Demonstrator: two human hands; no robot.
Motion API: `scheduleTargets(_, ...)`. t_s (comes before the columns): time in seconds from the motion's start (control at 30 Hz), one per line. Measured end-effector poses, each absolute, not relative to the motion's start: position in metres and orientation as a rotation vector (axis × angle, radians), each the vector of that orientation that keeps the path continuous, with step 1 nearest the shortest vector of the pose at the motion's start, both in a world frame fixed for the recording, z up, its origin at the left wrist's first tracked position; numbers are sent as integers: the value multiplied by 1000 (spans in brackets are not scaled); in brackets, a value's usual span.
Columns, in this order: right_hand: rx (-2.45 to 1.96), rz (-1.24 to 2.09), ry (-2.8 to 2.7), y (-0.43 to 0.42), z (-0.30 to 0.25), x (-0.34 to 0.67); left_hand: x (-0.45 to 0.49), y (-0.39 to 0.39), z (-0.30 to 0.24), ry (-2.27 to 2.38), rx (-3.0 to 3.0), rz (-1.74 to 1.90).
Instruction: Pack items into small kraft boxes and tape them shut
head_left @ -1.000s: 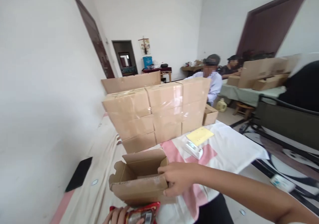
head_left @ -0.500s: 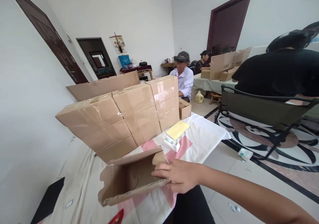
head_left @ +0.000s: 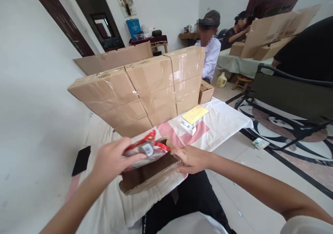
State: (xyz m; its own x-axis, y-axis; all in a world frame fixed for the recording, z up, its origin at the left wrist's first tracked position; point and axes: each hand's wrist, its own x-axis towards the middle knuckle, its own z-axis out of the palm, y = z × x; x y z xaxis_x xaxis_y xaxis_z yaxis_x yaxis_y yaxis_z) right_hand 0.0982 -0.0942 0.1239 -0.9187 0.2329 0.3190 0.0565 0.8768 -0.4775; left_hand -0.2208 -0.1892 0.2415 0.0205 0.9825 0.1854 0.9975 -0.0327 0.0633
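An open-topped cardboard box (head_left: 153, 182) lies on the cloth-covered table right in front of me. My left hand (head_left: 114, 161) is closed around a red-edged plastic packet (head_left: 148, 152) with a white label, held over the box opening and partly down into it. What the packet contains cannot be made out. My right hand (head_left: 189, 158) grips the box's right end, its fingers over the edge by the end flap.
Taped cardboard boxes (head_left: 151, 91) stand stacked behind the open box. A yellow card (head_left: 195, 114) and a small white box (head_left: 188, 127) lie on the cloth (head_left: 223, 123). A co-worker (head_left: 209, 53) sits beyond the stack; a folding chair (head_left: 291, 95) is at right.
My left hand has come into view from the left, bringing the red-edged packet over the box. My right hand stays at the box's right end. The view has shifted downward.
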Motion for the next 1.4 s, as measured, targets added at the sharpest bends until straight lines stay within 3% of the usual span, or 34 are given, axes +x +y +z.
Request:
scheduleTargets(0.27, -529, 831, -2444, -96, 99, 111, -174, -164, 181, -2013, -2321, 321)
scheduleTargets(0.6, -561, 926, -2157, -113, 77, 102, -165, -151, 183, -2134, -2610, 447)
scheduleTargets(0.73, -472, 952, -2049, -125, 73, 89, -178, -155, 192, -2301, -2645, 191)
scheduleTargets(0.93, -434, 893, -2001, -142, 69, 77, -221, -203, 193, -2398, -2400, -596)
scheduleTargets(1.13, -521, 934, -2065, -150, 68, 69, -210, -256, 154, -1681, -2561, -646)
scheduleTargets(1.4, -680, 927, -1978, -149, 59, 55, -193, -270, 123, -1929, -2227, -1178)
